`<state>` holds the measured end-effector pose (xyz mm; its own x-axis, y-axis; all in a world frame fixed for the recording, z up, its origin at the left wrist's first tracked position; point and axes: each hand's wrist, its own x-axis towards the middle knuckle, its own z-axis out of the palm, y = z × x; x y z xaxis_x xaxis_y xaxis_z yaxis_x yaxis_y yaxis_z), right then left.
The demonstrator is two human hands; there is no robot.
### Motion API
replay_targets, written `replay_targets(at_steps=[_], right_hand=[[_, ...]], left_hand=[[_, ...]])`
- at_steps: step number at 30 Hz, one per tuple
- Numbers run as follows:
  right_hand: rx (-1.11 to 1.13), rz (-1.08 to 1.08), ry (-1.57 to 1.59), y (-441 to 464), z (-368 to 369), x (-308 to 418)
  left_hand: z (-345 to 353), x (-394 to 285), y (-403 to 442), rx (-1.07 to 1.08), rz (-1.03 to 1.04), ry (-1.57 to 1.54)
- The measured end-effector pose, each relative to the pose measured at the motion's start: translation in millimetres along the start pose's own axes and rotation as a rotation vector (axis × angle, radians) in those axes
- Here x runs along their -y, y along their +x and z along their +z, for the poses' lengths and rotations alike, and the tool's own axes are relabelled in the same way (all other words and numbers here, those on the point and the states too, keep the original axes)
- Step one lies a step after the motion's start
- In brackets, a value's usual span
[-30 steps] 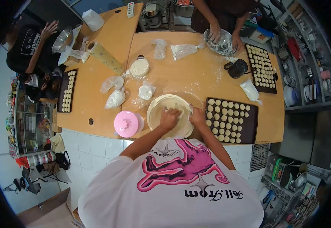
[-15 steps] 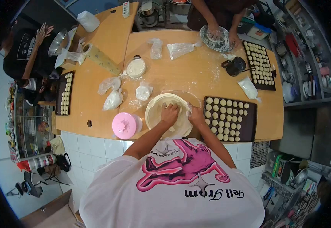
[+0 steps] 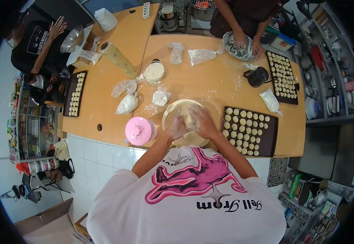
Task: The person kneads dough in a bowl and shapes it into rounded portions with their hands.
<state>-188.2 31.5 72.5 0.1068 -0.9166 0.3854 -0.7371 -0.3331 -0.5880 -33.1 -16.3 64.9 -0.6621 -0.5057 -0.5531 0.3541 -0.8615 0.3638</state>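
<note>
Both my hands are over a cream-coloured bowl [image 3: 165, 116] at the table's front edge. Between my left hand [image 3: 177, 127] and my right hand [image 3: 202, 121] is a pale lump of dough [image 3: 189, 120], with the fingers curved around it from both sides. White powder coats the fingers, which are slightly blurred. Pale material lies in the lower part of the bowl. To its left stands a tub with a pink lid [image 3: 138, 130]; on its right, a dark tray [image 3: 269, 140] carries rows of small round dough balls [image 3: 242, 136].
Bags of white powder [image 3: 127, 104] and a bowl of white powder [image 3: 154, 72] stand beyond my bowl, near a plastic-film roll [image 3: 119, 61]. A dark jug [image 3: 256, 76] is at right. Across the table, a person's hands work in a floury bowl [image 3: 237, 51]. Another person stands at left.
My left hand has come up from inside the bowl, and my right hand has left the rim. Both now hold a lump of dough between them. The view has shifted slightly.
</note>
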Motion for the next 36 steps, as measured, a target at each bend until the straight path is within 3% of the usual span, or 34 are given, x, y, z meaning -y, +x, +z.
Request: replay_targets(at_steps=[1, 3, 5, 6, 8, 12, 15, 18, 22, 28, 31, 34, 36], right_hand=[[-0.016, -0.109, 0.022, 3.3, 1.0, 4.7], [-0.066, -0.041, 0.148, -2.0, 13.4, -14.6], [-0.170, 0.057, 0.213, -3.4, 29.9, -32.0], [-0.141, 0.212, 0.237, -4.5, 31.2, -34.3], [-0.085, 0.519, 0.274, -1.9, 30.7, -39.5], [0.221, 0.513, 0.122, 7.0, 41.3, -27.0], [0.246, 0.250, 0.333, -0.6, 68.1, -23.3], [0.494, -0.179, -0.066, -27.6, 77.7, -30.4], [0.709, -0.032, -0.127, -27.1, 63.4, -20.2], [0.404, -0.072, -0.144, -29.1, 77.1, -25.9], [0.435, -0.173, -0.162, -34.3, 89.0, -35.2], [0.574, -0.091, -0.149, -30.7, 95.5, -29.4], [0.601, 0.097, 0.050, -21.3, 86.8, -30.5]], left_hand=[[-0.2, -1.2, 0.1, 0.070, -0.055, 0.009], [-2.6, -5.7, -1.8, 0.211, -0.158, 0.022], [-13.8, -17.1, -2.4, 0.147, -0.144, 0.214], [-23.8, -18.4, -6.1, 0.108, -0.144, 0.308], [-46.2, -18.4, -11.5, -0.062, 0.184, 0.816], [-78.0, 6.1, -15.7, -0.410, 0.653, 1.492], [-68.7, 29.4, -33.4, -0.590, 0.964, 1.810], [-74.5, 39.0, -30.8, -0.719, 1.002, 1.709], [-84.5, 33.4, -21.9, -0.628, 1.011, 1.505], [-83.5, 18.8, -1.0, -0.480, 1.034, 1.362], [-79.6, 12.2, -0.6, -0.473, 1.017, 1.417], [-70.1, 8.2, 2.2, -0.456, 1.008, 1.422], [-63.6, 6.6, 1.3, -0.466, 0.943, 1.367]])
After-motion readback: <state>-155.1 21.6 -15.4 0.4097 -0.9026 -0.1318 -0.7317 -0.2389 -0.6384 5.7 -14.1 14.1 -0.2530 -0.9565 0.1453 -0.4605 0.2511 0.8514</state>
